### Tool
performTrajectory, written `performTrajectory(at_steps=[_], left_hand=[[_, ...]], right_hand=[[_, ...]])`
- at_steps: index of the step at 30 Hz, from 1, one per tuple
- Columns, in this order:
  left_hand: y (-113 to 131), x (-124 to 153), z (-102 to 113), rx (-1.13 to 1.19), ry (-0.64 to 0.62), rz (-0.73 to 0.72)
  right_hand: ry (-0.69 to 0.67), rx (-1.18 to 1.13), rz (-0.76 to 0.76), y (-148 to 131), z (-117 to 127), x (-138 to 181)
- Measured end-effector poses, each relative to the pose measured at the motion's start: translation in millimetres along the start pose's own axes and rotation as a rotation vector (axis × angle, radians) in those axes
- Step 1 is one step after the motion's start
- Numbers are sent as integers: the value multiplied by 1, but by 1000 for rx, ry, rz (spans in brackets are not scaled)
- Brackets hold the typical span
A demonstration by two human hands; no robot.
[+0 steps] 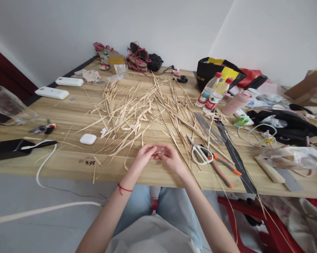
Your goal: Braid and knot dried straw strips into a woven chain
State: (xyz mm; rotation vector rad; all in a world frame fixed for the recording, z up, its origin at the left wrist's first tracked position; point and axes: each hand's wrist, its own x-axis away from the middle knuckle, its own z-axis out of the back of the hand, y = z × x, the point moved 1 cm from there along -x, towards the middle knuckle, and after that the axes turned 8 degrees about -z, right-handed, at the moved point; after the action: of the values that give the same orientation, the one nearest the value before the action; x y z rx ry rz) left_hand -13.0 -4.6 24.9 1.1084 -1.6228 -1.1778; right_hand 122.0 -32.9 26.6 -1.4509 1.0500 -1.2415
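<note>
My left hand (147, 154) and my right hand (170, 158) meet above the table's front edge, fingertips pinched together. Between them shows a thin pale straw strip (159, 152), mostly hidden by the fingers. Just beyond my hands spreads a loose heap of dry straw strips (132, 105). On the heap lies a knobbly, woven-looking straw piece (142, 117). To the right of my right hand rest white-handled scissors (200, 153), partly open, and orange-and-grey pliers (223, 168).
A white earbud case (88, 139) and a black box with a white cable (11, 149) lie at left. Two water bottles (213, 98), a pink tumbler (237, 102) and a black-and-yellow bag (204, 72) crowd the right. A red stool (226, 214) stands below the table.
</note>
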Motion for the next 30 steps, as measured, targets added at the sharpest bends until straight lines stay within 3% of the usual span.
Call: performTrajectory(at_steps=[4,10,19,21,26,30], left_hand=[[-4,-8,1,54,29,7],[-6,-6,2,94,47,42],[-5,-6,1,109,15,112],[-5,-6,1,128,2,118],[-1,-5,4,119,-19,150],[0,-3,8,122,-38,164]], right_hand=[[-11,-33,-25,-4,2,2],[-81,166,-45,-10,21,-9],[-19,240,-147,-27,56,-74],[49,325,-149,-34,64,-93],[380,401,-55,-54,94,-127],[630,474,122,-64,122,-102]])
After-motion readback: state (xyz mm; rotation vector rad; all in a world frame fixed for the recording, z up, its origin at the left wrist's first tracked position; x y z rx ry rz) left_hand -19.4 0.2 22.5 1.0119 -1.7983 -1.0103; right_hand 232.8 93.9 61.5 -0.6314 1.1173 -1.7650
